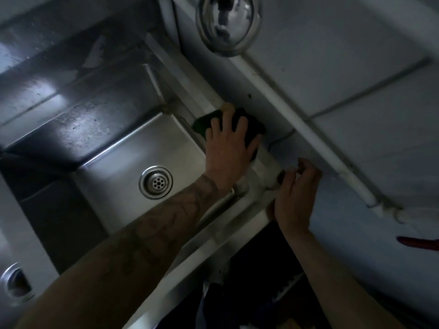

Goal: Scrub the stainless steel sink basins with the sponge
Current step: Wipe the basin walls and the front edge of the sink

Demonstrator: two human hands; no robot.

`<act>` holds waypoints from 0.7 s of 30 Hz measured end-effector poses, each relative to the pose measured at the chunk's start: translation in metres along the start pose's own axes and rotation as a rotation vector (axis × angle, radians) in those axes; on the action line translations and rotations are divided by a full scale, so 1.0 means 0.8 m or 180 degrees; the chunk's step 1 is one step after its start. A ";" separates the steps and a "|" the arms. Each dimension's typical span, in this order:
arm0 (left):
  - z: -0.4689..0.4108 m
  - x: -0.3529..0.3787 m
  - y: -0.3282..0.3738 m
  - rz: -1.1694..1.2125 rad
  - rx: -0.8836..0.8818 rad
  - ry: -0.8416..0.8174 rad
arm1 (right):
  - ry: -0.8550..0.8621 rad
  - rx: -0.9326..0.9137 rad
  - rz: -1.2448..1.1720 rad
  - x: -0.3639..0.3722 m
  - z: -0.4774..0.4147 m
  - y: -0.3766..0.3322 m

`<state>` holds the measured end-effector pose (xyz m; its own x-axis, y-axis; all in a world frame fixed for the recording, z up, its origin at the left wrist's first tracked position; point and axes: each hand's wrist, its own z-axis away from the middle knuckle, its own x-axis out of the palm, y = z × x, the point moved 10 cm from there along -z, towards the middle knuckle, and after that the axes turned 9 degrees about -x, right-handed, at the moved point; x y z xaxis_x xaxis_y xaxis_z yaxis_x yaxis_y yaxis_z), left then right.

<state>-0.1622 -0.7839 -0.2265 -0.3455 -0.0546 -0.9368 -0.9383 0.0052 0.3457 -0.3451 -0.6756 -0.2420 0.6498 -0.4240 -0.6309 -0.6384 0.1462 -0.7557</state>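
Note:
The stainless steel sink basin point(123, 148) fills the left and middle of the head view, with a round drain point(156, 182) in its floor. A dark green sponge point(203, 122) lies on the basin's right rim, pressed flat under my left hand point(228, 143). A yellowish edge of the sponge shows past my fingertips. My right hand point(294, 198) grips the rim's near right corner, thumb and fingers curled around the edge. My tattooed left forearm crosses over the basin.
A white pipe point(297, 124) runs along the tiled wall point(356, 67) beside the rim. A round metal bowl point(228, 24) hangs on the wall at the top. A second drain point(16, 284) shows at the lower left. A red object point(418, 243) is at the right edge.

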 end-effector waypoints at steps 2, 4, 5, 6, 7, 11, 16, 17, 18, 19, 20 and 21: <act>0.047 0.013 0.034 0.0035 0.0470 -0.0205 | 0.0011 -0.0023 0.0007 -0.014 0.004 -0.005; 0.090 0.025 0.069 0.0084 0.0984 -0.0515 | 0.0013 -0.0045 0.0045 -0.028 0.011 -0.015; 0.105 0.028 0.082 0.0141 0.1159 -0.0690 | -0.0046 -0.0041 0.0052 -0.032 0.016 -0.019; 0.114 0.030 0.090 0.0192 0.1275 -0.0876 | -0.0127 -0.0060 0.0047 -0.035 0.022 -0.023; 0.118 0.029 0.095 0.0195 0.1353 -0.1039 | -0.0203 -0.0113 0.0055 -0.036 0.027 -0.027; 0.129 -0.007 0.057 0.0538 0.1072 -0.1166 | -0.0379 -0.0695 0.0443 -0.038 0.026 -0.055; 0.211 -0.044 -0.078 0.0564 -0.0018 -0.1092 | -0.1239 -0.1665 0.1247 0.030 0.017 -0.082; 0.233 -0.043 -0.101 0.0444 -0.0170 -0.1210 | -0.1158 -0.1585 0.1267 0.032 0.019 -0.080; 0.252 -0.044 -0.120 0.0335 -0.0300 -0.1258 | -0.0997 -0.1433 0.1266 0.029 0.026 -0.078; 0.268 -0.047 -0.135 0.0252 -0.0407 -0.1263 | -0.0880 -0.1321 0.1292 0.027 0.040 -0.078; 0.283 -0.050 -0.146 0.0206 -0.0477 -0.1264 | -0.0853 -0.1337 0.1351 0.027 0.062 -0.083; 0.293 -0.050 -0.152 0.0172 -0.0520 -0.1253 | -0.0939 -0.1481 0.1376 0.030 0.084 -0.090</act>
<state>-0.0373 -0.5480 -0.2433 -0.4026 0.3267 -0.8551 -0.9152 -0.1623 0.3690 -0.2558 -0.6362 -0.2149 0.3405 -0.1442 -0.9291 -0.9325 -0.1787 -0.3140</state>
